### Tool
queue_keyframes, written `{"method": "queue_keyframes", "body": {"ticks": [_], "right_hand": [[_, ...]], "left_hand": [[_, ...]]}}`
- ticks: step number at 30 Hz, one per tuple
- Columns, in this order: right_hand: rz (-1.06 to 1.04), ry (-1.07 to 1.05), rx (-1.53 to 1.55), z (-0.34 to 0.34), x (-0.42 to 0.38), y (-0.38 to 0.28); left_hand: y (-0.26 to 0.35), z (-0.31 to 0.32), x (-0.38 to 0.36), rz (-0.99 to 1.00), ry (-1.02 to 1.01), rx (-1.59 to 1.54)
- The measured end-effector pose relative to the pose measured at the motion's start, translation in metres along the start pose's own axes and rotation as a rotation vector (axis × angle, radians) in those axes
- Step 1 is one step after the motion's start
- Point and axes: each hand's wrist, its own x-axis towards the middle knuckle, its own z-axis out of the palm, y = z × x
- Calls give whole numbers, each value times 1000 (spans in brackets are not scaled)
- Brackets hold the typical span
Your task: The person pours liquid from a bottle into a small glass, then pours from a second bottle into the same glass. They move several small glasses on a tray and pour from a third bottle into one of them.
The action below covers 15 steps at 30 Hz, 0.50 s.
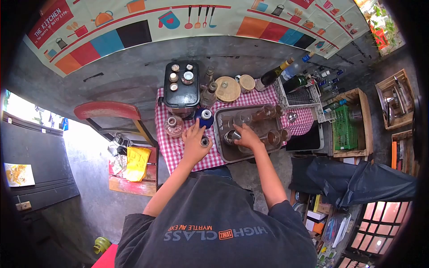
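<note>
Where the checked cloth (166, 149) covers the table, head view, both hands are at work. Left hand (193, 138): part open, fingers spread, tips at the blue bottle (204, 119); a small open-mouthed bottle (204, 142) sits in the crook beside the thumb. Cannot tell how firmly either is held. Right hand (246, 136): mostly closed, fingers and thumb on a tilted glass (231, 137) at the left side of the dark tray (225, 156). More glassware (268, 113) in the same tray, some pieces lying on their sides. Round clear bottle (174, 127) left of the blue one. Beyond: black-lidded container (182, 94) with small jars and caps on top, clear bottles (208, 94) next to it, then a round wooden board (228, 89). Wire rack (303, 94) right of the tray, bottles in and around it.
</note>
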Motion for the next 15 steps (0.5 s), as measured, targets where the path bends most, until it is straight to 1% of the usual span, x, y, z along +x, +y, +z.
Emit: {"method": "queue_keyframes", "body": {"ticks": [6,12,15], "right_hand": [[-5,-2,-19,1,0,1],[2,-46,29,-2,0,1],[-25,22,-24,-1,-2,2]], "left_hand": [[-2,2,0,-3,7,-17],[-1,3,-1,16,41,16],[-1,5,-1,37,83,16]]}}
